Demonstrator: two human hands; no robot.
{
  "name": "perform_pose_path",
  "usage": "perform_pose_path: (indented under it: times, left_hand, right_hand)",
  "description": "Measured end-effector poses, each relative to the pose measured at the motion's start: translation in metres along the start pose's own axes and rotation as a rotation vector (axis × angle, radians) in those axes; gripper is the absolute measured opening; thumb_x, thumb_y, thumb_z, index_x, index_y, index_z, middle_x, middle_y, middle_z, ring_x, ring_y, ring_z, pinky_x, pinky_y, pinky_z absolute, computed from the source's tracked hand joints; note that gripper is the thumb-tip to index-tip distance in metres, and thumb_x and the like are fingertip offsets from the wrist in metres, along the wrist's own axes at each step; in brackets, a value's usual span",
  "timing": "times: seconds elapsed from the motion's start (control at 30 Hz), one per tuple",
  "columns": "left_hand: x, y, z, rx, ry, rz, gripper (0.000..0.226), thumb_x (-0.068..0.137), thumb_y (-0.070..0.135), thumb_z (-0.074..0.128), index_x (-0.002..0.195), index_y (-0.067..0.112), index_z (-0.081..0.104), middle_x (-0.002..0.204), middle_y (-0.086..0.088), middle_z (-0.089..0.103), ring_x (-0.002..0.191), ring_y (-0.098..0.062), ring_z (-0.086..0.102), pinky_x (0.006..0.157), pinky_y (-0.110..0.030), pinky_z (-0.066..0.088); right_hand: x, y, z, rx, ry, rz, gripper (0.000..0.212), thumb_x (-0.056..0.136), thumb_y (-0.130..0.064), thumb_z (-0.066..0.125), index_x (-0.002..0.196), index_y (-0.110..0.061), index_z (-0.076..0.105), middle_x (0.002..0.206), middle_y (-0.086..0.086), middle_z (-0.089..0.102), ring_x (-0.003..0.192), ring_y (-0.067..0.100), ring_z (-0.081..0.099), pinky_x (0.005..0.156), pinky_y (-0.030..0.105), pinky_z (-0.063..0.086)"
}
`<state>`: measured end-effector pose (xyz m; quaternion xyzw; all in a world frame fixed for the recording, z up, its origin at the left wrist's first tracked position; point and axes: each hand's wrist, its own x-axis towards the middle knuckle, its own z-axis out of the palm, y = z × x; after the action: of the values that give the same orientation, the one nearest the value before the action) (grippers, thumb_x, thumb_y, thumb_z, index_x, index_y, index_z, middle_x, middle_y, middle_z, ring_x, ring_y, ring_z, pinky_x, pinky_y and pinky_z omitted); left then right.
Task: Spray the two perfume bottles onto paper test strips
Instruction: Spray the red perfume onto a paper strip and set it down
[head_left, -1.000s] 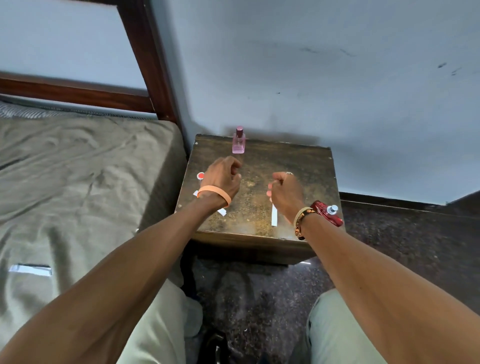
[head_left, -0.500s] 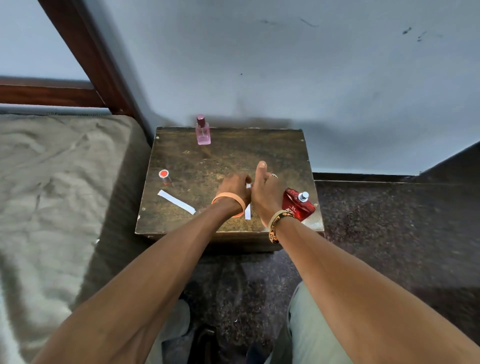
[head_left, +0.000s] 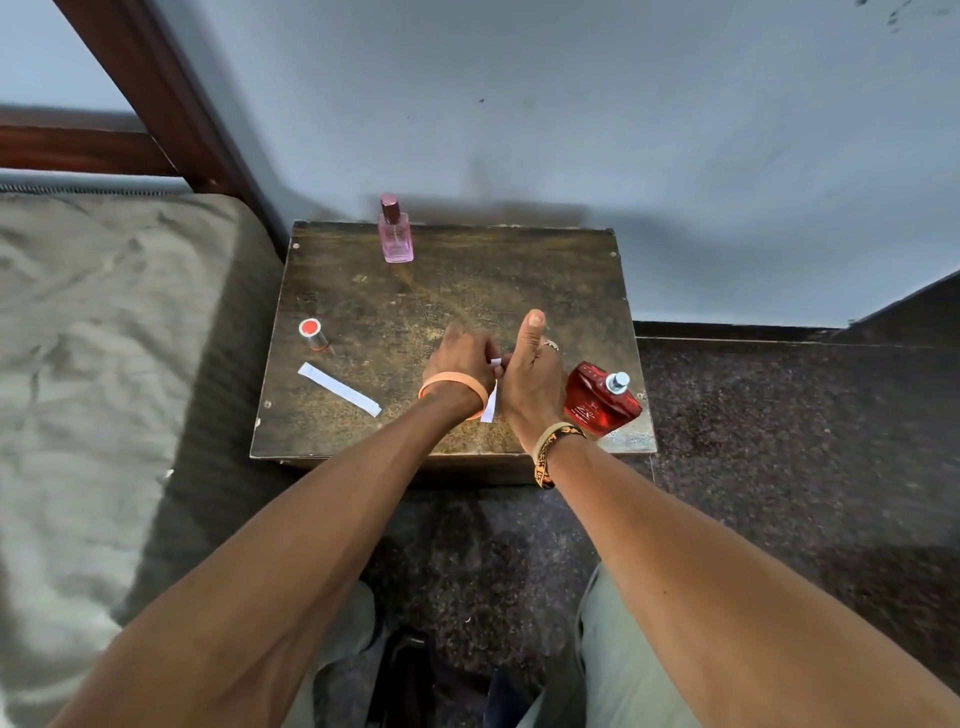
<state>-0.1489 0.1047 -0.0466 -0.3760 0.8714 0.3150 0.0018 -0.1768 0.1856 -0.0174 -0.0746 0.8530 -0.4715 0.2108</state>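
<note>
A pink perfume bottle (head_left: 396, 231) stands capped at the back edge of the small wooden table (head_left: 467, 280). Near the table's right front corner a red perfume bottle (head_left: 597, 402) leans with its silver sprayer bare. Its red cap (head_left: 311, 333) sits at the left. One white paper strip (head_left: 340, 389) lies flat at the front left. A second strip (head_left: 490, 406) runs between my two hands. My left hand (head_left: 460, 358) pinches its upper end. My right hand (head_left: 530, 376) is pressed against it with the thumb straight up; its fingers curl out of sight.
The table stands against a pale blue wall. A bed with a grey-green sheet (head_left: 104, 338) and a dark wooden frame (head_left: 171, 104) borders it on the left. Dark speckled floor (head_left: 779, 441) lies to the right and in front. My knees are below.
My hands have come together from apart over the second strip, and my left hand has taken its end. The cap and the first strip, hidden before, are now uncovered.
</note>
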Motion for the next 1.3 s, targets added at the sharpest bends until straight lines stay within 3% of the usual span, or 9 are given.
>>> perform_pose_path:
  times: [0.1,0.17,0.23,0.43,0.53,0.63,0.83,0.97,1.3]
  left_hand:
    - [-0.001,-0.002,-0.002,-0.079,0.003,-0.011,0.015,0.083,0.019,0.070,0.074,0.021,0.058,0.092,-0.003,0.065,0.082,-0.023,0.062,0.067,-0.032,0.046]
    - [-0.003,-0.005,-0.006,-0.166,0.014,-0.029,0.009,0.081,0.018,0.072,0.081,0.019,0.063,0.082,0.003,0.065,0.081,-0.019,0.063,0.072,-0.029,0.048]
    - [-0.008,-0.009,-0.012,-0.286,0.040,-0.055,0.013,0.078,0.017,0.075,0.083,0.021,0.063,0.076,0.003,0.064,0.077,-0.016,0.063,0.072,-0.028,0.050]
    - [-0.028,-0.010,-0.044,-0.726,0.023,-0.169,0.026,0.073,0.007,0.081,0.087,0.021,0.064,0.072,-0.004,0.067,0.070,-0.020,0.067,0.065,-0.032,0.057]
    - [-0.043,0.002,-0.067,-0.937,0.006,-0.246,0.024,0.077,0.008,0.079,0.098,0.011,0.067,0.078,-0.004,0.070,0.069,-0.015,0.067,0.059,-0.024,0.053]
    - [-0.058,0.018,-0.085,-1.108,-0.032,-0.329,0.019,0.080,0.022,0.077,0.092,0.011,0.069,0.079,-0.006,0.070,0.068,-0.015,0.064,0.059,-0.023,0.055]
    - [-0.090,0.047,-0.115,-1.161,-0.049,-0.283,0.009,0.083,0.019,0.074,0.088,0.012,0.071,0.090,-0.012,0.073,0.082,-0.023,0.069,0.068,-0.031,0.056]
    - [-0.113,0.065,-0.128,-1.128,-0.111,-0.222,0.011,0.081,0.016,0.075,0.089,0.009,0.072,0.086,-0.010,0.073,0.079,-0.022,0.069,0.078,-0.035,0.058]
    - [-0.138,0.102,-0.112,-1.037,-0.025,-0.155,0.007,0.092,0.012,0.063,0.086,0.009,0.065,0.082,-0.011,0.070,0.074,-0.022,0.067,0.068,-0.033,0.057]
  right_hand:
    - [0.003,0.003,0.000,0.025,0.012,0.031,0.048,0.102,-0.042,0.031,0.076,-0.013,0.059,0.084,0.011,0.070,0.078,0.026,0.066,0.073,0.043,0.054]
    - [0.003,0.003,-0.002,0.030,-0.025,0.068,0.024,0.095,-0.022,0.046,0.101,-0.011,0.067,0.101,0.007,0.071,0.092,0.023,0.066,0.085,0.044,0.055]
    - [0.002,0.002,-0.004,0.043,-0.081,0.091,0.028,0.091,-0.016,0.056,0.117,-0.015,0.066,0.110,0.001,0.070,0.101,0.017,0.065,0.090,0.039,0.055]
    - [-0.016,-0.010,-0.018,0.129,-0.207,0.042,0.024,0.082,-0.005,0.075,0.097,-0.022,0.068,0.085,-0.002,0.074,0.082,0.013,0.072,0.070,0.027,0.059]
    - [-0.026,-0.027,-0.031,0.192,-0.221,0.016,0.028,0.081,0.000,0.074,0.106,-0.012,0.070,0.086,0.004,0.073,0.082,0.019,0.073,0.070,0.030,0.060]
    - [-0.037,-0.044,-0.050,0.294,-0.248,0.025,0.037,0.079,0.005,0.075,0.111,-0.010,0.066,0.090,0.007,0.072,0.084,0.018,0.072,0.071,0.026,0.059]
    - [-0.063,-0.065,-0.088,0.350,-0.278,-0.025,0.042,0.077,0.002,0.078,0.115,-0.010,0.066,0.095,0.008,0.075,0.089,0.019,0.073,0.085,0.039,0.059]
    - [-0.086,-0.073,-0.112,0.381,-0.274,-0.059,0.043,0.075,0.002,0.079,0.114,-0.009,0.066,0.098,0.010,0.075,0.090,0.020,0.073,0.085,0.037,0.060]
    - [-0.103,-0.058,-0.152,0.405,-0.254,-0.098,0.038,0.079,-0.006,0.079,0.113,-0.011,0.064,0.099,0.009,0.072,0.084,0.021,0.073,0.074,0.032,0.061]
